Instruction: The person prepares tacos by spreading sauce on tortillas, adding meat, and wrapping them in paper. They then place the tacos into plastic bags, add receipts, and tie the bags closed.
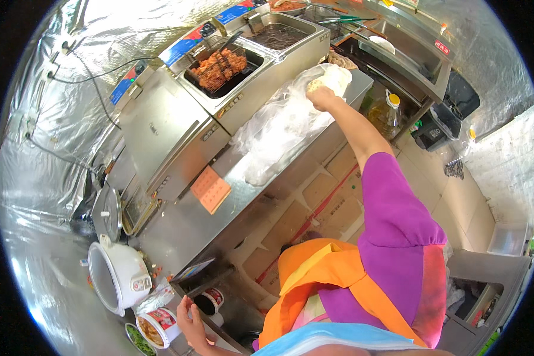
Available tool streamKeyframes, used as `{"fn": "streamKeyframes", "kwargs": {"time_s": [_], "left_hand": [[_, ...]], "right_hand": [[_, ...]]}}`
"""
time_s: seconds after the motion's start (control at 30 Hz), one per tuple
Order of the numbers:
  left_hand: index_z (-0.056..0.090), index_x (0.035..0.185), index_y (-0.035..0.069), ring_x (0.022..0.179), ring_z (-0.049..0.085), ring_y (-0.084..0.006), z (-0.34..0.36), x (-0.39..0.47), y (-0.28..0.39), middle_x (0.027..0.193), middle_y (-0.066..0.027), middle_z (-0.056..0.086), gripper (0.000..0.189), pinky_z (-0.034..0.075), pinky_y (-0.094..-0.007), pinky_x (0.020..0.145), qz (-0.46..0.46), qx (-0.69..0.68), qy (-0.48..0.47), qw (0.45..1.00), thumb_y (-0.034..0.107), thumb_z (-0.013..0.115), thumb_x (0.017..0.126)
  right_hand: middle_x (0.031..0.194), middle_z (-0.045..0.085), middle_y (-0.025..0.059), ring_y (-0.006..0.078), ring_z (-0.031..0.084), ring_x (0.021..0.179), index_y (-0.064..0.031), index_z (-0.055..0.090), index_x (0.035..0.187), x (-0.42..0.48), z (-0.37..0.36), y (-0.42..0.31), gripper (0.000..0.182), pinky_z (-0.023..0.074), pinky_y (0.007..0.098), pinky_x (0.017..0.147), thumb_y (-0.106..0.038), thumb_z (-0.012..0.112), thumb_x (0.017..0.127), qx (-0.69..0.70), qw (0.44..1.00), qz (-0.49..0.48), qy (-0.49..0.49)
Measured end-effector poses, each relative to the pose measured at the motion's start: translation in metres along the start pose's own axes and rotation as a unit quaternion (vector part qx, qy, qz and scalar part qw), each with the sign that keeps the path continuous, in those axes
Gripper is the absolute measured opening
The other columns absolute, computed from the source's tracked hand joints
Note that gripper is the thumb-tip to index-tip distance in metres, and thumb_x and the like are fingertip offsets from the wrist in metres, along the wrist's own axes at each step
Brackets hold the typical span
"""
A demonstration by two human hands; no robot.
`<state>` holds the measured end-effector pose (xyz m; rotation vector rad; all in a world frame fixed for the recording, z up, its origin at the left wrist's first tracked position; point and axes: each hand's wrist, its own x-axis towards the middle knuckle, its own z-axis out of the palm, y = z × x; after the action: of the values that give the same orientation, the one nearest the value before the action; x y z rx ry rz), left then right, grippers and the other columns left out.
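Observation:
My right hand reaches to the far end of the steel counter, its fingers closed on the edge of a pale flatbread. More pale rounds lie beside it, partly covered by a clear plastic bag spread along the counter. Down at the lower left, my left hand is empty with its fingers apart, just beside a white tub of brownish food. An orange printed booklet lies on the counter between the two hands.
Behind the counter stand deep fryers; one holds a wire basket of fried pieces, another dark oil. A white rice cooker, its glass lid and a bowl of chopped greens are left. An oil jug stands below the right end.

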<state>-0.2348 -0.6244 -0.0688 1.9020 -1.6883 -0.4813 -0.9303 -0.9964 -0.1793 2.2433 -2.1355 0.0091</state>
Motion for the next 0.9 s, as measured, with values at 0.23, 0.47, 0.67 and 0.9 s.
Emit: {"fn": "streamKeyframes", "kwargs": {"time_s": [0.23,0.47,0.67,0.9], "left_hand": [[0.061,0.12,-0.003,0.097,0.066,-0.0238,0.079,0.083,0.016,0.107,-0.0161,0.067,0.028,0.052,-0.0329,0.085,-0.026,-0.031,-0.045,0.998,0.004,0.06,0.093],[0.064,0.115,-0.001,0.092,0.067,-0.0249,0.195,0.255,0.187,0.101,-0.0142,0.069,0.025,0.051,-0.0322,0.083,0.207,-0.071,-0.155,0.963,0.007,0.062,0.092],[0.049,0.136,0.0,0.102,0.066,-0.0224,0.243,0.353,0.291,0.115,-0.0158,0.065,0.041,0.053,-0.0327,0.086,0.083,-0.429,-0.328,0.837,0.021,0.054,0.1],[0.037,0.131,-0.01,0.104,0.065,-0.0309,0.262,0.456,0.451,0.118,-0.0303,0.058,0.055,0.058,-0.0391,0.085,-0.164,-0.743,-0.324,0.562,0.033,0.054,0.101]], "right_hand": [[0.092,0.068,0.0178,0.0371,0.067,0.092,-0.001,0.064,0.094,0.01,-0.007,0.063,0.015,0.0534,0.0471,0.076,-0.003,0.055,0.083,0.026,0.992,0.099,-0.079],[0.123,0.052,0.0153,0.0351,0.052,0.114,-0.005,0.061,0.106,0.053,0.003,0.091,0.057,0.048,0.0479,0.088,-0.032,0.084,0.061,0.005,0.994,0.086,-0.067],[0.094,0.063,0.0122,0.0316,0.061,0.095,-0.0092,0.057,0.105,0.007,-0.035,0.06,0.042,0.0456,0.0471,0.077,-0.02,0.078,0.07,0.044,0.998,0.008,0.047],[0.104,0.066,0.0099,0.0311,0.062,0.096,-0.0088,0.058,0.105,0.023,-0.184,0.063,0.035,0.0466,0.0421,0.081,-0.006,0.072,0.073,0.141,0.938,-0.118,0.293]]}}
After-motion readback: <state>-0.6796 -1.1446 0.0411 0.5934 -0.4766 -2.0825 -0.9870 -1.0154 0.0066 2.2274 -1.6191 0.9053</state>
